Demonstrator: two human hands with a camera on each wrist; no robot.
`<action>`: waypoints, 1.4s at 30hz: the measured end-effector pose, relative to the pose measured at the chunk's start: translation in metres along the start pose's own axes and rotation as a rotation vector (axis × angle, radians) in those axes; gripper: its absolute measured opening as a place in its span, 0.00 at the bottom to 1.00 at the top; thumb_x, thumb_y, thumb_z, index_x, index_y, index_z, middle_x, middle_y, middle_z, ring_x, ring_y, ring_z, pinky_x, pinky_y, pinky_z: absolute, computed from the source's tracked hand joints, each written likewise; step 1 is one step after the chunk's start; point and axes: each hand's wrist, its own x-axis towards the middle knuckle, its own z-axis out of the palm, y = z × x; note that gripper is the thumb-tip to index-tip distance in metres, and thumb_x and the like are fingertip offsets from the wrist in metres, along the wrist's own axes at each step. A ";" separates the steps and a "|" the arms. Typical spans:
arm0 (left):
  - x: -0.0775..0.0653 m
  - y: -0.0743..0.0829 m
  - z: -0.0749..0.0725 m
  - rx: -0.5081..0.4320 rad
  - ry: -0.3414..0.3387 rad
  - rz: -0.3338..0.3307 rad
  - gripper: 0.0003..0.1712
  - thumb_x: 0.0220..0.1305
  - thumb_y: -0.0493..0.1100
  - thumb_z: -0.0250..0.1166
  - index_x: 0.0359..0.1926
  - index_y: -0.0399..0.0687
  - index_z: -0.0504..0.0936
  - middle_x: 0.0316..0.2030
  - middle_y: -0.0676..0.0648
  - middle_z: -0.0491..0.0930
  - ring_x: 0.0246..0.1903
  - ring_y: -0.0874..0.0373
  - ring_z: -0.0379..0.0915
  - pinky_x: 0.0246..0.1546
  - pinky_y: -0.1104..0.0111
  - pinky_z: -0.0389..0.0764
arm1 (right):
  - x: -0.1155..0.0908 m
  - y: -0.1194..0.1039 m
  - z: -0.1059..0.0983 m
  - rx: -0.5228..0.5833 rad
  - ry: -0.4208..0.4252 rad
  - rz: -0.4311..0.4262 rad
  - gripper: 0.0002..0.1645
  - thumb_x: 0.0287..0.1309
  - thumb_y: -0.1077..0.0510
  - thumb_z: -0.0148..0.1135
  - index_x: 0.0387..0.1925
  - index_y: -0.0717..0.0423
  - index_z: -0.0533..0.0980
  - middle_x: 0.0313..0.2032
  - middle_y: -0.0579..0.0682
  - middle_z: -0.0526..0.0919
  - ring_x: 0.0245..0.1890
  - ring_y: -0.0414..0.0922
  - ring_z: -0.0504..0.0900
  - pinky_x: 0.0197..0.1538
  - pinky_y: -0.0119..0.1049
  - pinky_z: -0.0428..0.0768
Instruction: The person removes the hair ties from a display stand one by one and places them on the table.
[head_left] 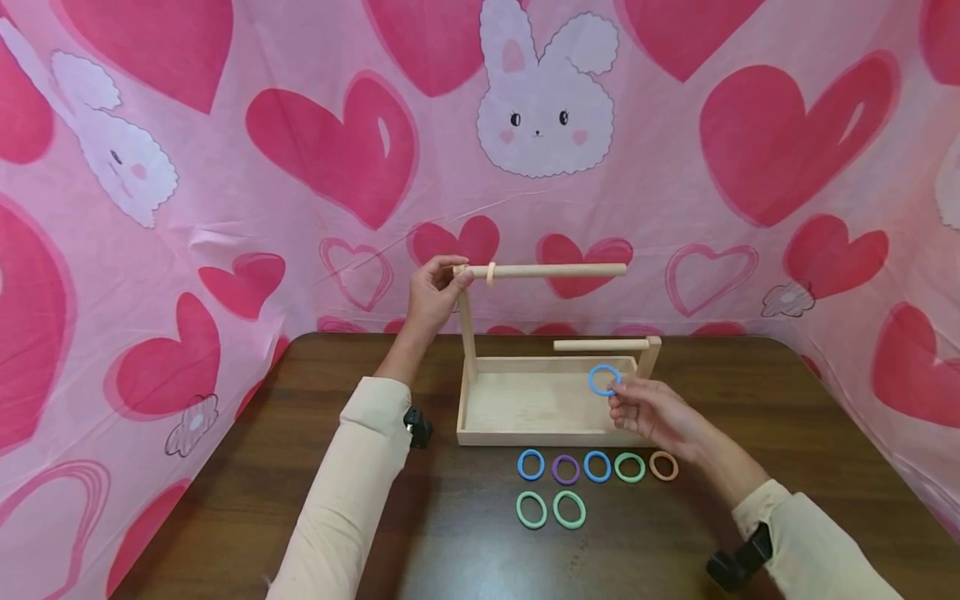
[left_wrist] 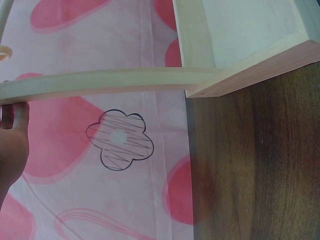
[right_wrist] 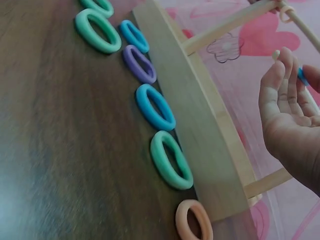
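My left hand grips the top of the tall post at the left end of a wooden stand, where a long wooden rod sticks out to the right. One pale orange ring hangs on that rod near the hand. Between thumb and fingertips, my right hand pinches a blue ring, held up in front of the tray's right part. In the right wrist view only a sliver of the blue ring shows. The left wrist view has the post with fingers at its upper end.
In front of the tray, several rings lie in two rows: blue, purple, green, orange and light green ones. A shorter rod points left from the low right post. Behind the table hangs a pink cloth.
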 end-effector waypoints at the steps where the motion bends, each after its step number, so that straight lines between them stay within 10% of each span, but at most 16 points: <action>1: 0.000 0.000 0.000 0.000 -0.001 0.002 0.13 0.63 0.27 0.67 0.48 0.25 0.81 0.31 0.60 0.85 0.30 0.71 0.78 0.33 0.79 0.79 | -0.001 0.001 0.000 -0.006 -0.004 0.015 0.30 0.81 0.64 0.32 0.43 0.49 0.84 0.36 0.41 0.89 0.38 0.34 0.88 0.50 0.29 0.86; 24: 0.001 -0.002 0.000 -0.009 -0.003 0.025 0.13 0.62 0.27 0.68 0.47 0.23 0.81 0.31 0.58 0.85 0.29 0.71 0.78 0.31 0.80 0.78 | -0.026 0.032 -0.003 -0.125 -0.234 0.358 0.23 0.78 0.65 0.39 0.43 0.47 0.81 0.35 0.37 0.89 0.36 0.31 0.87 0.45 0.26 0.86; 42: 0.001 -0.002 0.000 -0.018 -0.010 0.028 0.14 0.62 0.26 0.67 0.48 0.22 0.80 0.30 0.63 0.83 0.31 0.72 0.80 0.38 0.79 0.82 | -0.039 0.047 0.003 -0.234 -0.224 0.605 0.10 0.71 0.62 0.54 0.36 0.49 0.81 0.30 0.39 0.88 0.31 0.32 0.88 0.38 0.25 0.86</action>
